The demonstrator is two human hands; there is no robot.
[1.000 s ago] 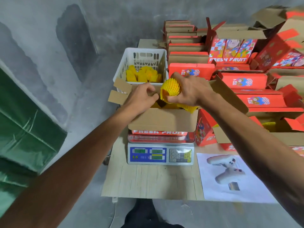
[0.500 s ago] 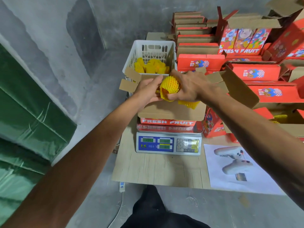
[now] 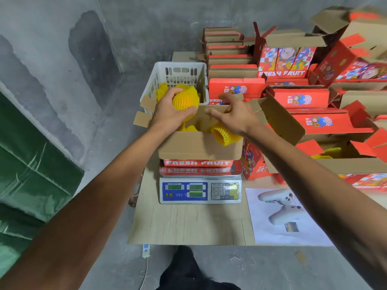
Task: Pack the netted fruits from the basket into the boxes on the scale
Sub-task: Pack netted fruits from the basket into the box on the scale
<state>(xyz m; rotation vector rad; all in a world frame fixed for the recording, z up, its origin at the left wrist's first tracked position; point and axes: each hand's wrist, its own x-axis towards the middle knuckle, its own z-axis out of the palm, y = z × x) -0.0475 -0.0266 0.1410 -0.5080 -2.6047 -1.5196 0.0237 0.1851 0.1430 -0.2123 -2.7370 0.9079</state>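
Observation:
An open cardboard box (image 3: pixel 199 146) with red "FRESH FRUIT" sides stands on a blue and white scale (image 3: pixel 200 190). Behind it sits a white plastic basket (image 3: pixel 180 73) with more yellow netted fruits (image 3: pixel 162 91). My left hand (image 3: pixel 167 114) grips one yellow netted fruit (image 3: pixel 185 99) above the box's far left corner. My right hand (image 3: pixel 234 116) hovers over the box's right side with fingers spread, holding nothing. Beneath it another netted fruit (image 3: pixel 223 133) pokes over the box's near edge, and others lie inside.
Red fruit boxes (image 3: pixel 301 99) and flat cartons are stacked at the back and right of the wooden table (image 3: pixel 188 225). A second open box (image 3: pixel 345 158) with yellow nets stands at right. A sheet of paper (image 3: pixel 280 216) lies at front right. Green tarp at left.
The netted fruit passed from my right hand into my left hand, which now holds it alone over the box's left corner. My right hand let go and moved right with its fingers spread.

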